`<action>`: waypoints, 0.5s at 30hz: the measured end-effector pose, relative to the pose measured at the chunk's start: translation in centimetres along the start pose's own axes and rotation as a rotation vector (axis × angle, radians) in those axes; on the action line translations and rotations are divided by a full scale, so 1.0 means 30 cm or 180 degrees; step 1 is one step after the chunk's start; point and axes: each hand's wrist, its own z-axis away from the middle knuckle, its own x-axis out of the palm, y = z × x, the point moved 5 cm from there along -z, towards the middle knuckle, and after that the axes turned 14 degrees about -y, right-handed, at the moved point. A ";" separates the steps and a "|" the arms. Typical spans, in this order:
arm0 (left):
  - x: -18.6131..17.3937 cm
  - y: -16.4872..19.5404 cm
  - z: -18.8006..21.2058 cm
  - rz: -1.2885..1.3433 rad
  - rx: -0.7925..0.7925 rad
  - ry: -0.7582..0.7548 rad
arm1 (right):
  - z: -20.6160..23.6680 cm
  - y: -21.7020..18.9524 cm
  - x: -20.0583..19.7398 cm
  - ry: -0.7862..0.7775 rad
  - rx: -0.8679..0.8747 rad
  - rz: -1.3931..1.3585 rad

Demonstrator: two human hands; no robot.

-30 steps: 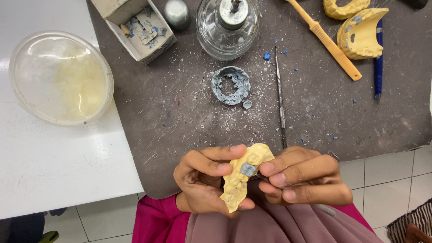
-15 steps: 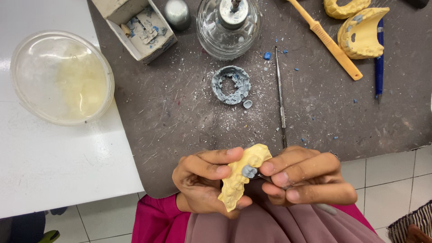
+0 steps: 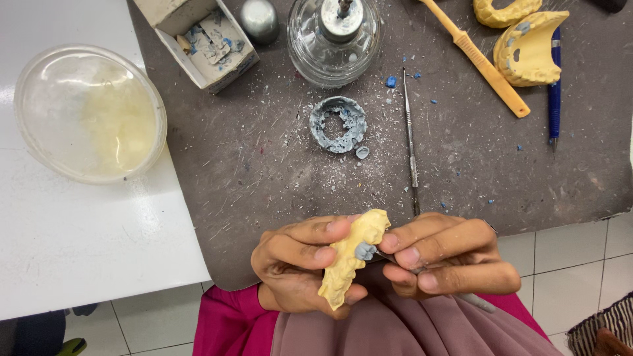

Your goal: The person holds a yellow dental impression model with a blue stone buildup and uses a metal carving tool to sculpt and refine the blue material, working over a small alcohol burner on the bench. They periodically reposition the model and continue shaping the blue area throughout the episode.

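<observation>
The yellow dental cast is staying low centre, left hand gripping it, right hand pinching what looks like a thin tool, barely shifted.

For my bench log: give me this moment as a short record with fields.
left hand: grips a yellow tooth cast
right hand: pinches a thin metal tool, tip at the grey lump on the cast
mat: grey ring, metal pick, glass burner
white table: clear bowl
</observation>
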 end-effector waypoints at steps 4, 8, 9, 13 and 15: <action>0.001 0.006 -0.001 -0.0077 -0.0022 0.0009 | -0.001 -0.001 -0.001 -0.0115 -0.0013 -0.0073; 0.002 0.009 -0.007 -0.0122 0.0001 -0.0073 | 0.010 -0.001 0.000 0.0013 0.0039 -0.0021; 0.001 0.011 -0.009 -0.0158 -0.0005 -0.0109 | 0.016 0.000 0.001 0.0092 -0.0006 -0.0027; -0.002 0.018 -0.016 -0.0301 0.0082 -0.0058 | 0.034 0.010 0.001 0.0300 0.0059 -0.0043; -0.006 0.022 -0.019 -0.0367 0.0056 -0.0129 | 0.037 0.010 -0.001 0.0280 0.0084 -0.0032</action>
